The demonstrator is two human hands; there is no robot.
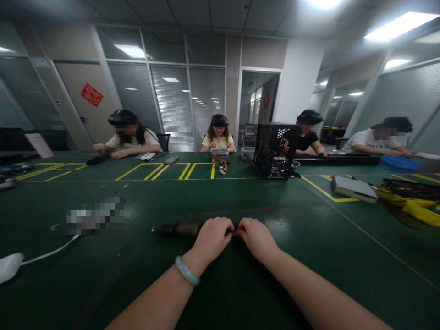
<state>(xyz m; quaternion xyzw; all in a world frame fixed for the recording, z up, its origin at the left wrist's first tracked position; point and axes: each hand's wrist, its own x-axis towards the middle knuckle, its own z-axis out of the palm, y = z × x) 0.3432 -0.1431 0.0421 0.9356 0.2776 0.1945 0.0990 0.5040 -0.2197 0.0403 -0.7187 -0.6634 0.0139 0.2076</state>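
So there's a dark, stubby tool (177,229), kind of cylindrical with a brownish middle and a thin tip, lying on the worktop (240,197) right in front of the person. Its long axis runs left to right, tip pointing left. The left hand (212,238) has its grip curled shut around the tool's right end. The right hand (256,236) sits knuckle to knuckle against it, fingers curled in, but I can't tell what it's pinching. The left wrist wears a pale bangle (187,270). The worktop is a dark green mat with yellow tape lines. A black PC case (277,149) stands further back, and people sit along the far side in a glass-walled office.
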